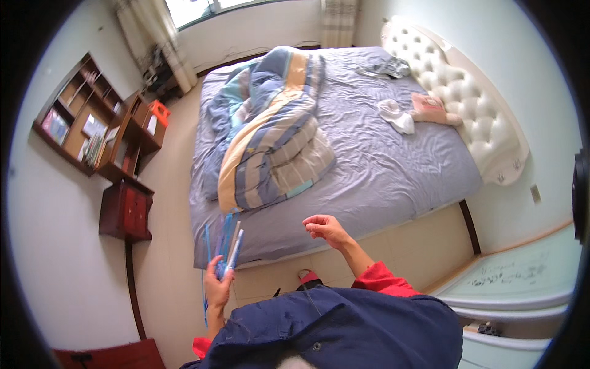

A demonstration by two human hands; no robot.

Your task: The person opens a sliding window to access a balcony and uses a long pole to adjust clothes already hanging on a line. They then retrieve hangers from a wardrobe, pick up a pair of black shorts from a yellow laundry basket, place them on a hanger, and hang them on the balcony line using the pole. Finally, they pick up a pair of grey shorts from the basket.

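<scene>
My left hand (218, 286) is closed around a bundle of slim items (230, 246) in blue, white and purple, with thin blue strands hanging from it; what they are exactly I cannot tell. My right hand (326, 229) is held empty over the near edge of the bed (359, 203), its fingers loosely curved and apart from anything. Beyond my hands, a striped quilt (276, 157) lies bunched on the bed's rumpled lilac sheet. A white cloth (396, 116) and a pink item (428, 108) rest near the tufted headboard (465, 97), with a grey patterned cloth (389, 68) farther back.
A wooden desk and shelf unit (120, 138) stands along the left wall, with a dark red cabinet (129, 212) beside it. An orange stool or container (159, 112) is by the desk. Pale green cabinet panels (502, 276) are at the right. A red board (110, 355) shows at lower left.
</scene>
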